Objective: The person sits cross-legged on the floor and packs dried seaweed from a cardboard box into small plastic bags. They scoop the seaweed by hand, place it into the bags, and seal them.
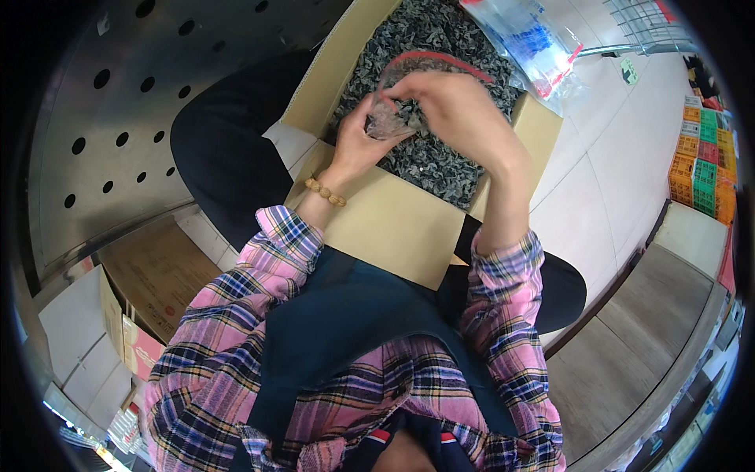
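My left hand [360,138] grips a clear plastic bag [386,125] by its lower part. A red strip runs along the bag's mouth and curves away behind my right hand [451,109]. The fingertips of my right hand touch the red-edged mouth; its thumb is hidden and the hand is slightly blurred. Below both hands stands an open cardboard box [392,215], filled with dark, curled dried pieces [436,168] that look like wood ear fungus. Some dark pieces show by the bag, but I cannot tell whether they lie inside it.
More clear bags with red strips [534,44] lie across the box's far right edge. A perforated metal panel [112,100] rises at the left, above a brown carton [159,265]. On the right are a wood-look platform [637,318], stacked coloured crates [705,156] and a wire basket [643,23].
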`<state>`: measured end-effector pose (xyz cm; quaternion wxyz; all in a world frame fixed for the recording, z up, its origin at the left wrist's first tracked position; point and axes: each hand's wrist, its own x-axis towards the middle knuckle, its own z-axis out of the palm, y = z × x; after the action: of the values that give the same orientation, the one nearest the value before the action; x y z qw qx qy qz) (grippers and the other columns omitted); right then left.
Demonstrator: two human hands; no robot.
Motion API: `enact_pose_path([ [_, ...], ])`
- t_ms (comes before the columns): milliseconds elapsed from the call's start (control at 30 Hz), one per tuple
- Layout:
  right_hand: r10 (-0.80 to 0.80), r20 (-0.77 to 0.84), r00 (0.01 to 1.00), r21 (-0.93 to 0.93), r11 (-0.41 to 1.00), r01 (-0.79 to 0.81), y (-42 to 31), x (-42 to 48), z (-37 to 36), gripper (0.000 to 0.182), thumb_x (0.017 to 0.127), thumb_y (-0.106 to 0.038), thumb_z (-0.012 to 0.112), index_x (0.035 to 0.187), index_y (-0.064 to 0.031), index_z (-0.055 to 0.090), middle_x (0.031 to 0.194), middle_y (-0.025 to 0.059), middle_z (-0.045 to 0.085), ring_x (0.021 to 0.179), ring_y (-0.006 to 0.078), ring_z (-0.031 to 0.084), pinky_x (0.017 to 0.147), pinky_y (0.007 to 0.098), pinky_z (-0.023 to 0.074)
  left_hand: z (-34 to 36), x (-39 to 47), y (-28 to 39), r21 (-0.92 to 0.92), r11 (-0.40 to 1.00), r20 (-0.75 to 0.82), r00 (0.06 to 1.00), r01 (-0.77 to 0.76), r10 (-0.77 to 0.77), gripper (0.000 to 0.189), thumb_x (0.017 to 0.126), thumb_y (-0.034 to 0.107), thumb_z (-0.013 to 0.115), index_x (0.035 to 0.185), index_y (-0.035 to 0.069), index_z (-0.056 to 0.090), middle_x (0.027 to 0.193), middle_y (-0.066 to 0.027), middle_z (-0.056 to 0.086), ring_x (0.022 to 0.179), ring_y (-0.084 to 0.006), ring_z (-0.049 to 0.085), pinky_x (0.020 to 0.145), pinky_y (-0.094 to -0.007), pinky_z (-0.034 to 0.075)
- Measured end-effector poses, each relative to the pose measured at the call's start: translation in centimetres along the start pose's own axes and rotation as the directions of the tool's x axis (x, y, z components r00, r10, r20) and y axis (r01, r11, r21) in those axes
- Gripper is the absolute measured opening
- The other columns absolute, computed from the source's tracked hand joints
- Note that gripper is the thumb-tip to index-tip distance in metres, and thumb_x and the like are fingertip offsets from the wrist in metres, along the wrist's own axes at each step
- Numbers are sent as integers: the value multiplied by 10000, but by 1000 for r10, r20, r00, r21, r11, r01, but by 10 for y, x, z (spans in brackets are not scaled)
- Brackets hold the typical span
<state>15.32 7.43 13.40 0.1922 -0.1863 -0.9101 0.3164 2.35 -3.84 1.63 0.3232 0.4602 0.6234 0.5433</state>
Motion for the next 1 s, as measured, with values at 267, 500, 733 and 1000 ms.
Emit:
enact_pose_path([
  [267,469,-409,783,47,868,-495,64,-66,16,273,930,-162,580,1179,-55,617,1145,164,637,1060,281,621,898,377,492,-4,4,14,-58,998,-26,1000,-4,3,635,755,126,822,1319,73,536,1248,-72,595,1064,-108,577,913,-276,476],
  [500,541,-293,788,-239,757,-609,80,-76,91,542,696,-333,815,1146,-100,621,1241,150,497,1090,357,492,898,459,478,-1,5,-4,-255,967,59,998,28,-14,535,701,34,837,1139,28,529,1352,-130,544,1222,-216,535,1002,-348,457],
  [733,504,-246,828,-397,727,-560,78,-75,101,486,742,-290,774,1139,-77,593,1178,157,498,1089,370,496,825,445,524,0,5,1,-171,985,61,998,-11,22,651,773,13,782,1348,22,477,1296,-95,556,1106,-153,586,931,-289,497],
  [1000,494,-221,841,-366,758,-541,81,-78,115,388,786,-241,711,1106,-71,570,1093,159,495,960,365,574,706,461,544,-1,5,-5,-167,986,73,997,21,-9,631,775,-1,775,1337,29,489,1297,-99,559,1110,-146,579,924,-279,499],
])
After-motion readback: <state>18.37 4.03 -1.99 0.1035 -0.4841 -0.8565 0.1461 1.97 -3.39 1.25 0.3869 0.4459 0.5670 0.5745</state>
